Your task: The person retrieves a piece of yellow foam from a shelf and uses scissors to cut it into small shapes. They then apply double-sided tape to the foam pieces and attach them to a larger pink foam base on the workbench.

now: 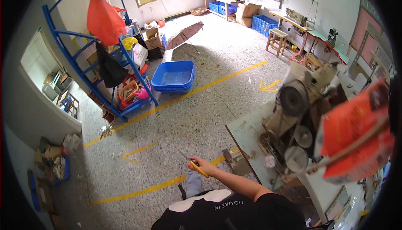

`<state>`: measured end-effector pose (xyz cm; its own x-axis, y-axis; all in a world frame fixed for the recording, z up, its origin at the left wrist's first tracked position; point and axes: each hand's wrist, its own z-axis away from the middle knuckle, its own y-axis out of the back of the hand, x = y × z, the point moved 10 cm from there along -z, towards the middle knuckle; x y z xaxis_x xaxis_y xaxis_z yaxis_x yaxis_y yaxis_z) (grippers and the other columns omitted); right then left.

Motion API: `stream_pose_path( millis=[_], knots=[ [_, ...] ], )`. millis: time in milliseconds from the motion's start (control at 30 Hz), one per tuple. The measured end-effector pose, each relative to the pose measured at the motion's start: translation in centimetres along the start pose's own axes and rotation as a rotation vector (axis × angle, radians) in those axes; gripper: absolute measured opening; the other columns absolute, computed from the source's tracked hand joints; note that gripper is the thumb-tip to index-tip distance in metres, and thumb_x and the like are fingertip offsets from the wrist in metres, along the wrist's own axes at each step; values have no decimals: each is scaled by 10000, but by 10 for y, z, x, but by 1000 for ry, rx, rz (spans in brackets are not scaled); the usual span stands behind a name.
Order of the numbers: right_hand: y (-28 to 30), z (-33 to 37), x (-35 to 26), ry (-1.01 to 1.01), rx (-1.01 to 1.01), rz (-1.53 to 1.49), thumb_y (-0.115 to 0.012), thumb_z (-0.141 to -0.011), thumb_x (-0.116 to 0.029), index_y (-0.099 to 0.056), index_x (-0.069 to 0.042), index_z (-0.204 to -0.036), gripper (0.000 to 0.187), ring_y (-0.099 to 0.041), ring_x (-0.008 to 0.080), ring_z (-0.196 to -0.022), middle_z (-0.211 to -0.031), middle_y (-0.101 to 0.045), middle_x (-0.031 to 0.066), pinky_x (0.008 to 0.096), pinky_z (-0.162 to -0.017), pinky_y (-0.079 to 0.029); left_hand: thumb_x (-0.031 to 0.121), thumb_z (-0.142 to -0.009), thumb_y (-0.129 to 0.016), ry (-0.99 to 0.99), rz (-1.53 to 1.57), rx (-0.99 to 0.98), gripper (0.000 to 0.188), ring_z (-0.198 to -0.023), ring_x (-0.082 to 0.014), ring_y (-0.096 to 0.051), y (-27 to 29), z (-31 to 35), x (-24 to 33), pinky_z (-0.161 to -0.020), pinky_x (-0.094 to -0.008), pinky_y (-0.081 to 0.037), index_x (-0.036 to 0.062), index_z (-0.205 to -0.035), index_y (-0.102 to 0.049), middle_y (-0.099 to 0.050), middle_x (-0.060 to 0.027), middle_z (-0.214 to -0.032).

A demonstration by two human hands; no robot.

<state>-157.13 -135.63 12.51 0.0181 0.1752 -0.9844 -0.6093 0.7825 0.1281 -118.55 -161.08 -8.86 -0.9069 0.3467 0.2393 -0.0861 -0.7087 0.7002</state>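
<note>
My right hand (204, 166) reaches out over the floor from the lower right, with its fingers closed round a screwdriver (199, 170). The tool's handle is yellow and dark, and a thin shaft points away to the far left from it. Beyond the hand lies the speckled floor (201, 121) with yellow marking lines. Right of my arm stands a worktable (247, 135) carrying a large worn machine (293, 100) with round wheels. My left hand is outside the picture.
A red-orange bag (356, 133) and a wooden stick are close by on the right. Stacked blue tubs (173, 75) stand ahead, near a blue metal rack (75, 54) hung with bags. Farther off are an open umbrella (184, 35), a stool (277, 40) and a sewing machine (296, 17).
</note>
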Motion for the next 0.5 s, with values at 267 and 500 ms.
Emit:
stream_pose_path(
  millis=[267, 500],
  knots=[
    [167, -183, 13, 35, 499, -373, -602, -897, -290, -500, -43, -1186, 395, -593, 111, -707, -896, -613, 52, 263, -470, -479, 275, -773, -581, -521, -485, 79, 286, -832, -354, -647, 161, -338, 272, -750, -431, -496, 37, -892, -687, -666, -196, -837],
    [368, -269, 43, -239, 1015, -636, -526, -891, -498, -549, -102, -1116, 456, -482, 103, -444, -682, -525, 27, 216, -386, -367, 263, -852, -592, -717, 244, -5, 363, -949, -256, -634, 245, -381, 798, -823, -354, -492, 15, -1117, -607, -662, -140, -1015]
  ],
)
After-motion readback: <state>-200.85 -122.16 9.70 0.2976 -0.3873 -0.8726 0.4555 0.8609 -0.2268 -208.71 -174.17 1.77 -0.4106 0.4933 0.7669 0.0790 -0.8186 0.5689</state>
